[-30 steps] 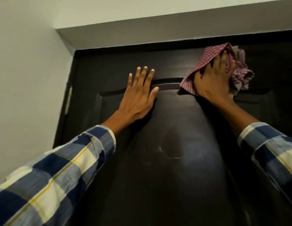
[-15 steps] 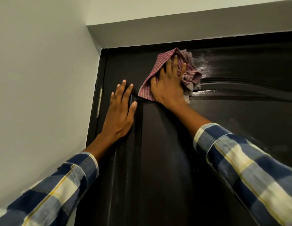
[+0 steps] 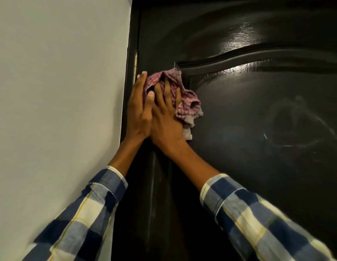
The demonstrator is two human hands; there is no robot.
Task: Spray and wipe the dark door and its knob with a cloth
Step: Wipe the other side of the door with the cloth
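Left of the door (image 3: 258, 129) stands a pale wall (image 3: 60, 91), and a metal hinge (image 3: 136, 66) shows at the door's left edge. Just right of that hinge the left hand (image 3: 138, 113) lies flat on the door with its fingers straight and together, its thumb across the knuckles of the right hand. The right hand (image 3: 165, 117), touching the left and just to its right, presses the cloth (image 3: 184, 102) against the door, fingers spread and dug into the folds, so it grips a bunch of fabric more than lying flat on it. The cloth sits at the panel's upper left corner, under the end of the raised curved moulding (image 3: 258, 55). It looks light, soft and limp, a red-and-white check with paler loose ends hanging below the hand; it is best held bunched in the palm, as here, so no tail drags. The door is stiff, glossy and probably slick, with faint smear marks further right. The knob is not in view.
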